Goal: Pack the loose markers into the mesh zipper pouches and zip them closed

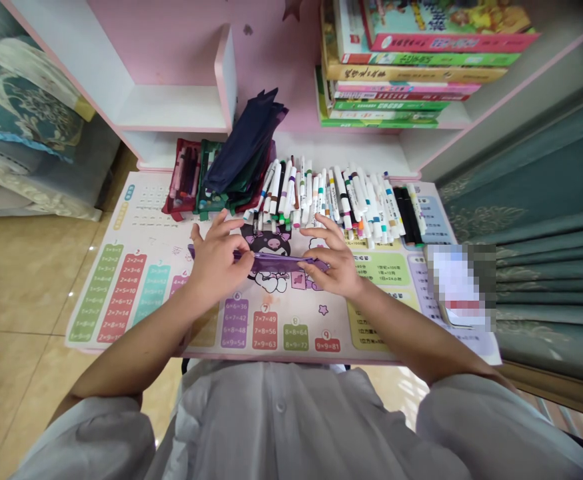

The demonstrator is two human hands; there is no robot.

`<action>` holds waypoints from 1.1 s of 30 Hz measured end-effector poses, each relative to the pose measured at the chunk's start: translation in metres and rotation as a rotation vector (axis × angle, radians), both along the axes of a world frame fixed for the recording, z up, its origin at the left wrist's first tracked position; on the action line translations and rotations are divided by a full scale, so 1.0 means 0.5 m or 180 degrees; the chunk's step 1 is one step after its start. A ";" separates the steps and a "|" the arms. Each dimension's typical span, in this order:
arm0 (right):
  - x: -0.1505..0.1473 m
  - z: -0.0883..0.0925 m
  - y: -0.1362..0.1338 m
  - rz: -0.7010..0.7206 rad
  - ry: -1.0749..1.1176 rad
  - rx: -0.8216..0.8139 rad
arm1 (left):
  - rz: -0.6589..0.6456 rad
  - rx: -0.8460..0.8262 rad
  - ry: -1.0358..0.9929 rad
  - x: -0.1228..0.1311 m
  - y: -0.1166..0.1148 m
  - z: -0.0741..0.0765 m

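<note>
Tension seemed best kept even — left hand (221,257) and right hand (335,259) both pinched the purple pouch (282,265) lengthwise.

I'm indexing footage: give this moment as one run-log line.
left hand: holding purple item | right hand: holding same item | markers: piled beyond hands

One purple pouch (277,263), one book stack (391,72), dozens of markers (342,195) (too crowded to count).

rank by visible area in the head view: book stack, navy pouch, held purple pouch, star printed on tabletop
1. Book stack
2. Navy pouch
3. Purple pouch, partly covered
4. Printed star
</note>
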State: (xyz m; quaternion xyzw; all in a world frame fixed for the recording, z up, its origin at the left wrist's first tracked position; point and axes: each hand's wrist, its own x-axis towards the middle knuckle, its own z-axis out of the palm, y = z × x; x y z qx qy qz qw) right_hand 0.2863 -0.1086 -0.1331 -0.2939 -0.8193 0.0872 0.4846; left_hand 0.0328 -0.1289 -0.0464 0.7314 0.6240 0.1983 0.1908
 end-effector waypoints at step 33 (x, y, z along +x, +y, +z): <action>0.002 0.000 0.004 0.0020 -0.0112 -0.0081 | -0.0040 -0.0191 0.0020 -0.052 -0.007 0.003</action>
